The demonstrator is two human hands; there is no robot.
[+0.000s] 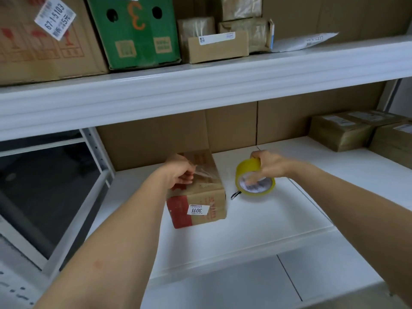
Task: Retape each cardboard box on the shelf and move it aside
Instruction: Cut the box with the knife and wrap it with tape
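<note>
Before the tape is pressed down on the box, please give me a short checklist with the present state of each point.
1. Left hand pinches the loose tape end on the box: ok.
2. Right hand grips the yellow tape roll: ok.
3. Box flaps lie closed: cannot tell.
4. Strip between roll and box is straight: cannot tell.
5. Small dark tool lies within reach beside the roll: ok.

A small cardboard box (198, 190) sits at the left of the white shelf (256, 219), with a tape roll (254, 179) and a dark pen (235, 195) just beside it. Bare shelf runs in front and to the right, up to stacked parcels (356, 132) in the far right corner (the upper shelf (200, 90) limits headroom).
</note>
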